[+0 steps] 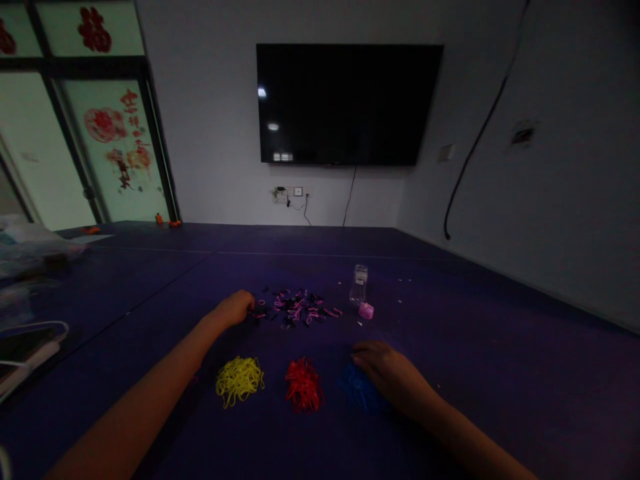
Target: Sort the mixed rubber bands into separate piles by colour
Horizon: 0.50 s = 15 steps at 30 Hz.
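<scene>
My left hand [240, 307] is closed at the left edge of a scattered pile of pink and black bands [300, 307]; what its fingers hold is hidden. My right hand [383, 363] rests over the upper right part of a blue band pile [357, 387], its fingers together and bent down; their tips are hard to make out. Between my forearms lie a yellow band pile [240, 380] and a red band pile [303, 385]. Beyond my right hand, a clear bottle [359, 285] lies beside a pink cap [366, 311].
The purple surface [480, 347] reaches back to the wall. Clear plastic bags [30, 247] and a device with a white cable [30, 353] lie at the far left. Small orange objects [159, 219] sit near the glass door. A television [350, 103] hangs on the wall.
</scene>
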Tool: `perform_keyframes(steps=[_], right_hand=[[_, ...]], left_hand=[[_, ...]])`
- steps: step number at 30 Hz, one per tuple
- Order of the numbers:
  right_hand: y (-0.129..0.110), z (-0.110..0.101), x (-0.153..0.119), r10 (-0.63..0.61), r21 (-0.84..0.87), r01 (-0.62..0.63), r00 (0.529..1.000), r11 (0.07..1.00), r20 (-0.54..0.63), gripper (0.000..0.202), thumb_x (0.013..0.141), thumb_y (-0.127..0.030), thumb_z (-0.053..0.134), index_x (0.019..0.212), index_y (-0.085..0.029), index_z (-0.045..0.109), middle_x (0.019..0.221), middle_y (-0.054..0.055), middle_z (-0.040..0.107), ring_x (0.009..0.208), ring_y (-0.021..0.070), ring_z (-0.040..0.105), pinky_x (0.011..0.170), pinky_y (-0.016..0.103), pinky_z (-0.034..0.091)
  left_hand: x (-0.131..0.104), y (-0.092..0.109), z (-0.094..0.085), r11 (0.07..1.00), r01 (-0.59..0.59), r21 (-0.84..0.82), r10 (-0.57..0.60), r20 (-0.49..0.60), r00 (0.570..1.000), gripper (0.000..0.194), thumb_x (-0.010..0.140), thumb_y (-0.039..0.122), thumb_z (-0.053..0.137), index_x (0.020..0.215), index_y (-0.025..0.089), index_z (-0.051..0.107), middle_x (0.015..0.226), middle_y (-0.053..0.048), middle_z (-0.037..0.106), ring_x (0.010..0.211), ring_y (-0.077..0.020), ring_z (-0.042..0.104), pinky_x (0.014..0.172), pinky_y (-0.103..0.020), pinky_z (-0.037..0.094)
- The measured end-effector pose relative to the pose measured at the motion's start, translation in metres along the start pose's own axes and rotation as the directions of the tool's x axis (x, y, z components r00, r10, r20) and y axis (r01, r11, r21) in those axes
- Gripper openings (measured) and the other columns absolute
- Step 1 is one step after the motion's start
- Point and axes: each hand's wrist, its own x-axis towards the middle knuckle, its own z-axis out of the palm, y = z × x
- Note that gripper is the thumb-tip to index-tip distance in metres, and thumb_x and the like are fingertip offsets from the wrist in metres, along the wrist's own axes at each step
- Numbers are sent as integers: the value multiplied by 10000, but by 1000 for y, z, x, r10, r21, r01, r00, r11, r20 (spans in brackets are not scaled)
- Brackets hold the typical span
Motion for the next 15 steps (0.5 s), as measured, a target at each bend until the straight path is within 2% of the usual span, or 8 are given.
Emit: perform_keyframes(steps=[6,10,15], right_hand=[[-3,-1,0,-5,17,5,1000,1000,-11,396,921,-350,325,1006,-187,675,1140,89,627,1028,215,578,911,340,432],[-3,0,1,-14,12,14,1000,1000,-6,396,920,-349,324,999,-186,676,1134,89,629,1031,219,577,905,342,436],[-5,-2,2,-8,16,8,1000,1000,-10,399,919,-350,321,978,-193,683,1127,89,634,1034,220,578,914,345,429]], left_hand=[[-5,-1,-9,994,67,81,-63,-48,997,223,671,37,507,738,180,664,779,-46,679,717,-151,598,598,-212,364],[-5,8,-12,996,-4,92,8,-34,999,196,673,79,551,768,203,669,818,-28,686,772,-150,601,645,-208,389],[-7,16,-7,987,-94,129,96,-13,995,169,718,110,545,790,199,670,875,-47,684,840,-175,601,710,-239,405]])
